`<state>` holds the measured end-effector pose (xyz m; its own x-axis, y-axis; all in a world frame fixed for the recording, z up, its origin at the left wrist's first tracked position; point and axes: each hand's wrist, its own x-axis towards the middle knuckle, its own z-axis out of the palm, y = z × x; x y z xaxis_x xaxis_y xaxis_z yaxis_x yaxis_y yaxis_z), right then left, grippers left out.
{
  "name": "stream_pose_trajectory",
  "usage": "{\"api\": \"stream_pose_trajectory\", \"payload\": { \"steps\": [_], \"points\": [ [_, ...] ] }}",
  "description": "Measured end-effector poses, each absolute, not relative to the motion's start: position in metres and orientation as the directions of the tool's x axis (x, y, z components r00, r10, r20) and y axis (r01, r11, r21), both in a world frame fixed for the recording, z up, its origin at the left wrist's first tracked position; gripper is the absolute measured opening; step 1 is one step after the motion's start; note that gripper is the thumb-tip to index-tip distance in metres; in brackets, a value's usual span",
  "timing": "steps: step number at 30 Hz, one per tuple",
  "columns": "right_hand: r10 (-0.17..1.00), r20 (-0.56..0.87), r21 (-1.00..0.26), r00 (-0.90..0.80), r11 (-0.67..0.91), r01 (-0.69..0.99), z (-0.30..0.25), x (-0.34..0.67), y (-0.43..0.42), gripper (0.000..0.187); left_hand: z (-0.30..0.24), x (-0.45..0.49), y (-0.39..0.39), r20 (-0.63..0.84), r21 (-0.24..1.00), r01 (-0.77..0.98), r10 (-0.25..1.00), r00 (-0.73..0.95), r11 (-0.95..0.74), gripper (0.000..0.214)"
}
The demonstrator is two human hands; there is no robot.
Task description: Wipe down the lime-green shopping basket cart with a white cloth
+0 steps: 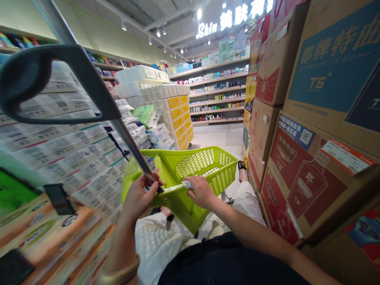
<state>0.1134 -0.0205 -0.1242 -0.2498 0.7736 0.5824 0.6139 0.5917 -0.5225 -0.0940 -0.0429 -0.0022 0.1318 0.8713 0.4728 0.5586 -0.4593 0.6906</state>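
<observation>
A lime green shopping basket cart [221,178] stands tilted between my legs, its perforated basket facing away from me. Its grey metal pole [130,142] rises to the upper left and carries a dark grey loop handle [97,83]. Low on that pole, close to the cart's rim, the fingers of my left hand [142,194] are wrapped round it. My right hand [202,192] is closed on a crumpled white wipe [187,184], pressed against the green rim just right of the pole. Part of the wipe is hidden under the fingers.
Stacked cardboard cartons [308,170] rise close on my right. Packs of tissue paper [62,138] are piled on the left, with yellow-and-white packs [181,118] further ahead. Shelves of small goods [219,87] line the back, beyond a pale tiled floor [213,136].
</observation>
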Motion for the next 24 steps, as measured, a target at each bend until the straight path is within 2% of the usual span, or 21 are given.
{"api": "stream_pose_trajectory", "payload": {
  "steps": [4,11,13,19,24],
  "points": [
    [0.796,0.584,-0.518,-0.157,0.515,0.683,-0.139,0.142,-0.007,0.042,0.000,-0.091,-0.043,0.477,0.683,0.564,0.868,0.137,-0.465,0.023],
    [0.815,0.575,-0.550,-0.071,0.449,0.704,-0.144,0.139,-0.004,0.041,-0.001,-0.093,-0.039,0.468,0.676,0.574,0.871,0.151,-0.463,0.021],
    [0.818,0.568,-0.556,-0.089,0.462,0.692,-0.135,0.124,-0.010,0.040,-0.004,-0.097,-0.036,0.483,0.676,0.569,0.865,0.138,-0.468,0.020],
    [0.752,0.589,-0.507,-0.296,0.629,0.589,-0.102,0.074,-0.029,0.043,-0.006,-0.099,-0.033,0.480,0.688,0.565,0.870,0.115,-0.455,0.020],
    [0.764,0.591,-0.527,-0.258,0.608,0.594,-0.123,0.109,-0.017,0.044,-0.002,-0.098,-0.037,0.453,0.703,0.562,0.884,0.120,-0.436,0.022]
  ]
}}
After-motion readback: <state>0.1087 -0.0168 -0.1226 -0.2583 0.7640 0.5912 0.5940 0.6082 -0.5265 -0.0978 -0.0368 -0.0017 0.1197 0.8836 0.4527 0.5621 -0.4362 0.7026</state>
